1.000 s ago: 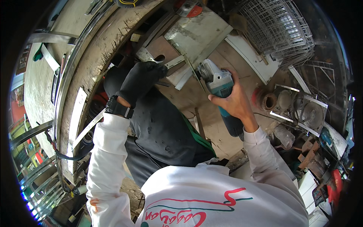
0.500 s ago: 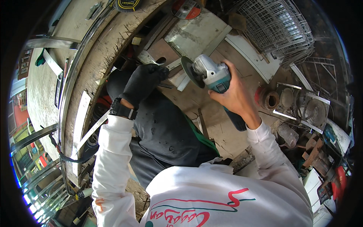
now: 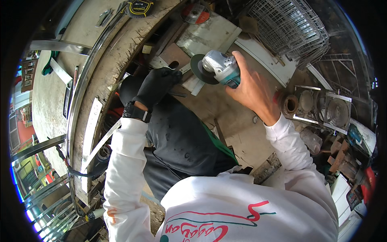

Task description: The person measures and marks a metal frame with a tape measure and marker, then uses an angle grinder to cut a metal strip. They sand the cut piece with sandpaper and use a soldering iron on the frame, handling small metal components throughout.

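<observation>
The bare right hand (image 3: 254, 90) wraps around a grinder (image 3: 226, 71), its disc (image 3: 197, 67) just right of the gloved left hand (image 3: 158, 84), whose closed fingers pinch a metal strip (image 3: 185, 68) pointing discward.

- We have a passage above the floor (image 3: 248, 141), between the trousered leg (image 3: 181, 137) and the right forearm (image 3: 276, 125).
- We find the disc (image 3: 197, 70) of the grinder (image 3: 225, 72) just beside the gloved left hand (image 3: 159, 82); the gap there is narrow.
- To the left, we meet the desk (image 3: 48, 101) edge.
- Beyond the right hand (image 3: 254, 88), wire racks (image 3: 290, 30) obstruct us.
</observation>
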A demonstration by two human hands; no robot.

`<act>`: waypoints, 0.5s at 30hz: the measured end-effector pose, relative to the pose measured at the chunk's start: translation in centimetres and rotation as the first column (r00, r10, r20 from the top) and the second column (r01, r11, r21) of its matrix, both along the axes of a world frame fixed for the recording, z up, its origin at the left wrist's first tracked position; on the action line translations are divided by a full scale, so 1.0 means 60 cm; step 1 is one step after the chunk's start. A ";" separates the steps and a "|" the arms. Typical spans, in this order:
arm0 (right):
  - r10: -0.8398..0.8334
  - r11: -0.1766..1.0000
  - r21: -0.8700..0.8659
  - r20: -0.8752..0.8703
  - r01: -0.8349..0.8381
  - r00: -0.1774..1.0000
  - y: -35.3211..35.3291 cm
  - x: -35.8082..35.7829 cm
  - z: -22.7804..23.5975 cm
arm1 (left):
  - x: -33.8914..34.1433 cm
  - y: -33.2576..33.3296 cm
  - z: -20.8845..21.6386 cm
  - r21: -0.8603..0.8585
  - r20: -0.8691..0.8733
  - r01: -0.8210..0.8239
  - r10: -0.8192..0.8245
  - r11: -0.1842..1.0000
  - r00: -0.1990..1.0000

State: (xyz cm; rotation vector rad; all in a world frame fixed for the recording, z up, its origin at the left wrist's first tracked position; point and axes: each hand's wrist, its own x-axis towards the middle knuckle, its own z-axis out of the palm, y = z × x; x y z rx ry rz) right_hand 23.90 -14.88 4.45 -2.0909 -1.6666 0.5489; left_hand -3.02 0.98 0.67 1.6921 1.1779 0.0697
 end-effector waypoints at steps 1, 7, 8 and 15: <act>0.013 1.000 -0.001 0.015 -0.013 1.000 0.000 0.003 0.002 | 0.002 0.000 0.000 -0.011 0.016 -0.002 0.003 1.000 1.000; 0.011 1.000 -0.028 0.015 -0.011 1.000 -0.053 0.014 -0.006 | 0.009 -0.007 0.023 0.046 -0.057 -0.021 0.023 0.999 0.998; -0.010 0.998 -0.054 0.002 0.010 1.000 -0.064 0.014 -0.008 | 0.011 -0.012 0.028 0.064 -0.066 -0.027 0.032 0.998 0.997; -0.186 0.979 -0.101 -0.108 0.175 0.977 -0.110 0.004 -0.027 | -0.012 -0.048 0.033 0.485 0.130 0.014 -0.088 0.874 0.988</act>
